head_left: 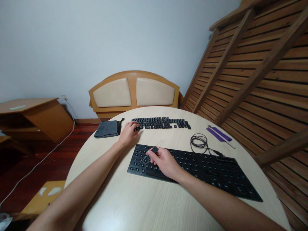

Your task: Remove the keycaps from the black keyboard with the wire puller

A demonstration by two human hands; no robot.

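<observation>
At the left end of the laid-out black keycaps (154,122), my left hand (130,131) rests with its fingers curled down on a keycap (137,128). My right hand (166,162) is closed around a keycap puller with a black handle (154,149); thin wires stick out from it toward the far side. This hand is above the left part of a black keyboard (216,176), whose keycaps are off across most of it, with the switches showing. The keyboard lies slightly slanted on the table.
A dark grey zip pouch (107,129) lies left of the keycaps on the round table (134,199). A coiled black cable (199,141) is behind the keyboard. Purple strips (218,133) and a thin metal tool (227,142) are at the right edge. Wooden slats lean on the right.
</observation>
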